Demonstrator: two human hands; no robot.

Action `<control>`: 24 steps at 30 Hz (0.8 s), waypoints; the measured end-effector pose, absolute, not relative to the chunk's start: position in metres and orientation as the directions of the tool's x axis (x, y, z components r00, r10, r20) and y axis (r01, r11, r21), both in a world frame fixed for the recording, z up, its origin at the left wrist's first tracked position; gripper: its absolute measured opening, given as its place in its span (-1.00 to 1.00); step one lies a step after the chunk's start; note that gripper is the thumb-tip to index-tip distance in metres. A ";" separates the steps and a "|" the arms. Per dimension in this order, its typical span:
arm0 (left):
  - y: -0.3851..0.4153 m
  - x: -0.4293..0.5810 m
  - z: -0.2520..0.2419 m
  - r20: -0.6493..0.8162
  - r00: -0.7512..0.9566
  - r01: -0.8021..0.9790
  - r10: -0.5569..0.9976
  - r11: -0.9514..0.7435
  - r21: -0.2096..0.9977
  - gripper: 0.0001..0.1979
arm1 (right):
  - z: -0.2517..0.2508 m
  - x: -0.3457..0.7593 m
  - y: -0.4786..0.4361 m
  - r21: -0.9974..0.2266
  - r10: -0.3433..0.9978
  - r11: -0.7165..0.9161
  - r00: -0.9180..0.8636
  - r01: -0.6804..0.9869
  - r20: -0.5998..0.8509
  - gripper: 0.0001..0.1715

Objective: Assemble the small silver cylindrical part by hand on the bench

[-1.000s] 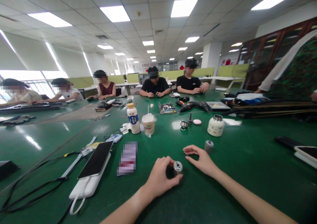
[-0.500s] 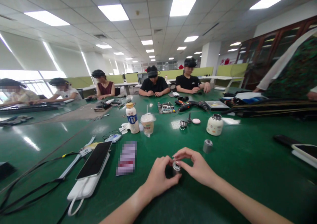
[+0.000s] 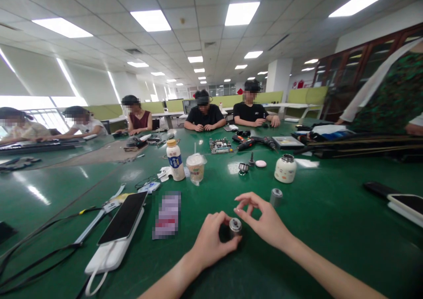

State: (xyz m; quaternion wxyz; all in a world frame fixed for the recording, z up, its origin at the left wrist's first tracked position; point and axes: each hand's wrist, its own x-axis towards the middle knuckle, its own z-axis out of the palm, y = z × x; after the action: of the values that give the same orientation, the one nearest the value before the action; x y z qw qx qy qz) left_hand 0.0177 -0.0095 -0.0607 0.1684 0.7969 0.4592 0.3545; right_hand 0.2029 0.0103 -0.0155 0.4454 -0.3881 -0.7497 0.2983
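My left hand (image 3: 213,237) is curled around a small silver metal cylinder (image 3: 235,228), thumb on the near side and fingers behind. The cylinder stands upright on the green table, its round top facing up with a dark part at the centre. Just to its right, my right hand (image 3: 261,217) is raised clear of the cylinder. Its thumb and index finger are apart, and I see nothing between them. A second, similar grey metal cylinder (image 3: 276,196) stands beyond the right hand.
Farther back are a cartoon-faced jar (image 3: 285,169), a pink disc (image 3: 261,163), a plastic cup (image 3: 196,167), a milk bottle (image 3: 175,161) and a circuit board (image 3: 221,146). To the left lie a phone (image 3: 123,217) and cables. Several people sit around the table.
My right hand has lifted off the cylinder's top and moved slightly right, its fingers parting. The top now shows. My left hand keeps its hold.
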 end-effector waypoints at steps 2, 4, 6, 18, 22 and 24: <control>-0.010 0.018 -0.061 0.410 0.326 0.609 0.852 -0.521 0.598 -0.79 | -0.012 0.206 0.012 -0.791 0.837 0.527 -0.354 0.313 0.418 -0.68; -0.010 0.018 -0.061 0.413 0.317 0.611 0.854 -0.517 0.600 -0.79 | -0.012 0.207 0.012 -0.777 0.816 0.537 -0.438 0.329 0.378 -0.64; -0.010 0.018 -0.062 0.415 0.313 0.613 0.854 -0.515 0.599 -0.79 | -0.014 0.206 0.011 -0.762 0.810 0.537 -0.474 0.363 0.345 -0.67; -0.012 0.018 -0.059 0.398 0.319 0.600 0.860 -0.508 0.617 -0.78 | -0.026 0.218 0.035 -0.815 0.861 0.506 -0.216 0.282 0.460 -0.79; -0.012 0.018 -0.058 0.394 0.313 0.603 0.864 -0.502 0.620 -0.78 | -0.054 0.232 0.054 -0.797 0.877 0.476 -0.267 0.371 0.400 -0.80; -0.011 0.018 -0.058 0.394 0.311 0.605 0.865 -0.500 0.620 -0.77 | -0.067 0.235 0.059 -0.806 0.879 0.463 -0.306 0.368 0.365 -0.81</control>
State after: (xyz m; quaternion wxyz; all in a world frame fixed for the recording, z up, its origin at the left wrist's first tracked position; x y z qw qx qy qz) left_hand 0.0182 -0.0113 -0.0579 0.1818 0.7890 0.4656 0.3572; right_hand 0.2346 0.0587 -0.0667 0.4158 -0.4173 -0.7474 0.3073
